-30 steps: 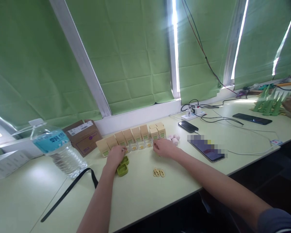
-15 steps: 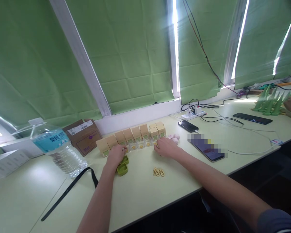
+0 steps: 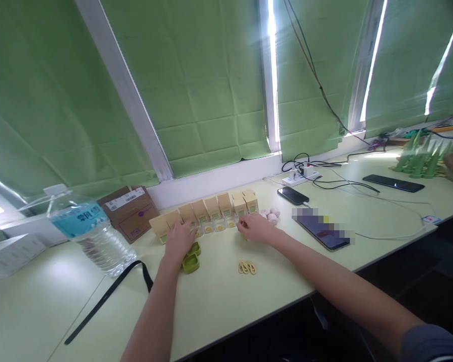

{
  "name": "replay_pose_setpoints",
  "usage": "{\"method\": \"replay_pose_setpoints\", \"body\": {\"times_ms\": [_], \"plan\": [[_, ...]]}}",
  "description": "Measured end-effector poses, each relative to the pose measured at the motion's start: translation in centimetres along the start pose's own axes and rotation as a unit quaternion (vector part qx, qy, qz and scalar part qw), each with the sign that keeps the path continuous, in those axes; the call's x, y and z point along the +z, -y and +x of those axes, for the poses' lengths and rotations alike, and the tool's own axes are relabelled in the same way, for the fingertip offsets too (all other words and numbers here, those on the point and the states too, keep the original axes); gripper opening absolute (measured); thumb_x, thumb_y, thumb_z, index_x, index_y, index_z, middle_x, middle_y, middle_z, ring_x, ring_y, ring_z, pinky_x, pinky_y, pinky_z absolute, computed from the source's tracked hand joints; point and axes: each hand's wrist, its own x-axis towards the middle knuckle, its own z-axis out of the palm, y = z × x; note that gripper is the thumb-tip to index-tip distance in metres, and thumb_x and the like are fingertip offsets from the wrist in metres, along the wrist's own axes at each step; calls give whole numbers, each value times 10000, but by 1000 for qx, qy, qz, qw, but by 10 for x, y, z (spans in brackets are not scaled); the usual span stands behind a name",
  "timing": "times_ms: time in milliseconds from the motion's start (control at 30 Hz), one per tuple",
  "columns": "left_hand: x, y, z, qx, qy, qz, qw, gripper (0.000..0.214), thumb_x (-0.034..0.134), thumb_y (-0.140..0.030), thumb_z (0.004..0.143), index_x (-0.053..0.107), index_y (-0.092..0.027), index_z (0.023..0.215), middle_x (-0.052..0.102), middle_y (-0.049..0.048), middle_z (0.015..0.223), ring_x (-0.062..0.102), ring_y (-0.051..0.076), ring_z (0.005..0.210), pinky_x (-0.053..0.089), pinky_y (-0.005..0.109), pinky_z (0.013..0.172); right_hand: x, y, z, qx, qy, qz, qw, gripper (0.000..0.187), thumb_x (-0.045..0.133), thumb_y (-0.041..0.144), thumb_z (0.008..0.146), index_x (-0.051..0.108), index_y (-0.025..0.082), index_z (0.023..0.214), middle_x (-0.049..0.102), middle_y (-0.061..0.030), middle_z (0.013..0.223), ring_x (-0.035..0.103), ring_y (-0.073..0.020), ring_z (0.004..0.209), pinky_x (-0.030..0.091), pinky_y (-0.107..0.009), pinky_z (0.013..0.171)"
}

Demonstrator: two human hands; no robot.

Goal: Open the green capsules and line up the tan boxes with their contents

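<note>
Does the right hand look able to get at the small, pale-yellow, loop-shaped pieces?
Probably yes: the loop-shaped pieces lie uncovered, closer in than the right hand, and nothing appears to stand between. Whether it holds something is hard to tell.

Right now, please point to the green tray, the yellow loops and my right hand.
Green tray (image 3: 191,263): head view, near compartment's floor.
Yellow loops (image 3: 246,267): head view, cluster's middle.
Right hand (image 3: 256,227): head view, its back.

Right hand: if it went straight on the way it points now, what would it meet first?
Probably the nearest clear box in the row, just left of the right hand; depth is unclear, so possibly the tan packaging behind.
</note>
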Motion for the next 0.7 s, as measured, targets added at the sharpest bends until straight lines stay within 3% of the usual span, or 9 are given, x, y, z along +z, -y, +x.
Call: {"method": "replay_pose_setpoints", "body": {"times_ms": [100,167,233,333,467,600,700], "plan": [[-8,-18,-3,41,-93,-71,992,344,414,-416,984,643,-203,1129,632,117,1070,616,277,1009,470,414,902,7,-3,4,-19,-26,131,991,220,486,268,945,689,187,925,740,-47,863,662,-191,801,453,-289,741],[-11,-37,-7,108,-112,-146,977,332,381,-410,1003,635,-200,1040,637,90,1026,615,242,963,466,390,894,15,-5,7,-9,-36,208,977,196,510,282,944,675,190,994,737,-41,884,662,-179,808,469,-289,758],[-11,-59,-16,195,-94,-192,957,331,372,-417,1011,623,-203,1006,647,75,992,607,231,953,457,388,891,24,-7,10,-2,-40,277,960,210,514,309,950,649,197,1065,730,-40,908,664,-179,836,486,-296,769],[-7,-90,-34,291,-10,-230,929,320,468,-469,974,592,-230,1147,659,67,1035,605,230,953,462,384,871,37,-12,13,-21,-22,373,927,243,468,321,973,604,213,1143,714,-35,928,665,-182,862,504,-309,774],[-1,-109,-50,254,57,-276,925,416,539,-473,934,519,-237,1277,667,75,1063,623,234,897,496,364,767,43,-17,16,17,0,461,887,230,431,215,943,578,220,1120,684,-21,863,659,-175,795,517,-298,707],[3,-104,-45,247,27,-275,929,432,543,-414,936,509,-261,1339,658,92,1191,629,259,1017,498,411,872,36,-15,16,77,-2,480,874,230,428,238,936,560,231,1124,661,-37,932,644,-172,752,511,-260,556],[5,-98,-39,251,-10,-268,930,442,546,-373,932,506,-259,1357,637,100,1263,609,268,1113,486,438,944,30,-11,12,39,-29,457,888,249,465,282,939,556,253,1169,642,-47,1034,641,-163,795,531,-244,554]]}}
